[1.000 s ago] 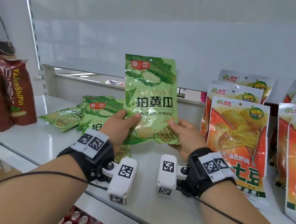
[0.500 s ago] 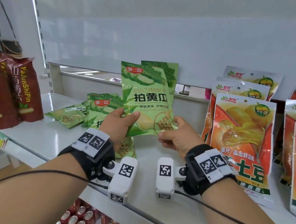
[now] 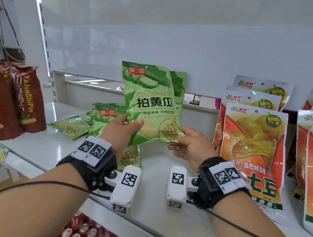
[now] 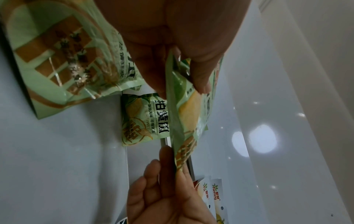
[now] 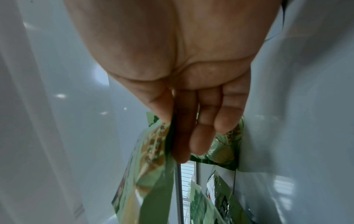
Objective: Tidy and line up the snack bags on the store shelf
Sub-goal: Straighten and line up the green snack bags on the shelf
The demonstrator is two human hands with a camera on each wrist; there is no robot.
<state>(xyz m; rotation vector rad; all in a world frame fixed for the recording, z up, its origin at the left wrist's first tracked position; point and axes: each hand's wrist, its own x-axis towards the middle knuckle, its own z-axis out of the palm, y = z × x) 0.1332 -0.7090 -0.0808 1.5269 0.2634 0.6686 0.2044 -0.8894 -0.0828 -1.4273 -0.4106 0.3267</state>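
I see both hands holding one green cucumber snack bag [image 3: 149,106] upright above the white shelf [image 3: 154,201], front facing me. My left hand [image 3: 120,132] pinches its lower left corner, thumb across the front; my right hand [image 3: 189,148] pinches the lower right corner between thumb and fingers. A second green bag [image 3: 178,86] stands just behind it, peeking out at 1 o'clock. At 9 o'clock of the held bag, more cucumber bags [image 3: 85,124] lie flat and overlapping on the shelf. At 3 o'clock, orange Fanrong chip bags [image 3: 251,147] stand in rows, one behind another. Far out at 9 o'clock stand dark red YaJunShiPin bags [image 3: 12,101]. Below the shelf edge, at 6 o'clock, I make out red drink cans [image 3: 83,234].
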